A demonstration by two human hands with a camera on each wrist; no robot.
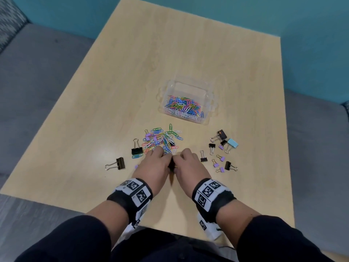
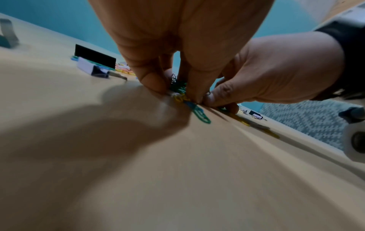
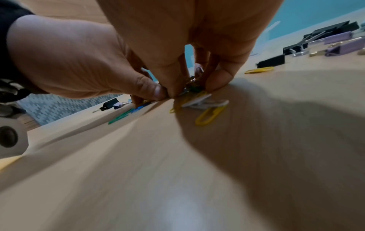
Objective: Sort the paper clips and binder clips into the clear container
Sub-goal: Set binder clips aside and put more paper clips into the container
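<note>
The clear container (image 1: 164, 91) stands past the middle of the table, with many coloured paper clips (image 1: 184, 106) inside. In front of it lies a loose pile of paper clips (image 1: 162, 139). My left hand (image 1: 164, 157) and right hand (image 1: 179, 158) meet at the pile's near edge, fingertips down on the table. Together they pinch a small bunch of paper clips (image 2: 178, 89). A green clip (image 2: 201, 116) sticks out under my left hand (image 2: 173, 89). Yellow and white clips (image 3: 205, 103) stick out under my right hand (image 3: 192, 87). What lies deeper between the fingers is hidden.
Black, purple and one light blue binder clips (image 1: 222, 148) are scattered right of my hands. Two black binder clips (image 1: 137, 149) (image 1: 117, 163) lie to the left. A lone yellow clip (image 3: 258, 70) lies nearer the right group. A grey seat surrounds the wooden table (image 1: 113, 91).
</note>
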